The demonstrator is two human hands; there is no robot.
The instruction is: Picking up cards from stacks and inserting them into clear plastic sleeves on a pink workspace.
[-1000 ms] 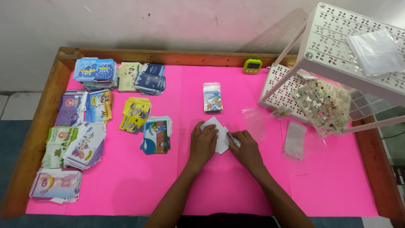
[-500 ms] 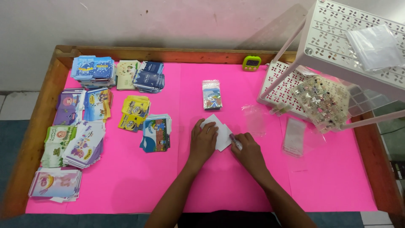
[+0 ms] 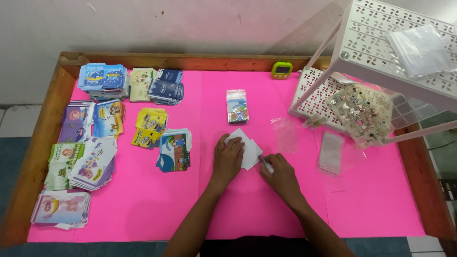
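Observation:
My left hand (image 3: 227, 159) lies flat on a white folded paper card (image 3: 248, 148) in the middle of the pink table cover (image 3: 247, 204). Fingers are spread over the card's left part. My right hand (image 3: 280, 172) is just right of the card and holds a small pen-like stick (image 3: 265, 162) with its tip at the card's right edge. A small clear bag with a printed card inside (image 3: 237, 106) lies a little beyond the hands.
Several stacks of printed cartoon cards (image 3: 95, 138) fill the left side. Empty clear sleeves (image 3: 285, 134) and a stack of them (image 3: 330, 152) lie at the right. A white perforated rack (image 3: 381, 52) holds a box of small trinkets (image 3: 360, 113). A green timer (image 3: 282, 70) sits at the back.
My right hand has slid slightly back and down along the card's right edge. The left hand stays pressed on the card. The view shifted a little.

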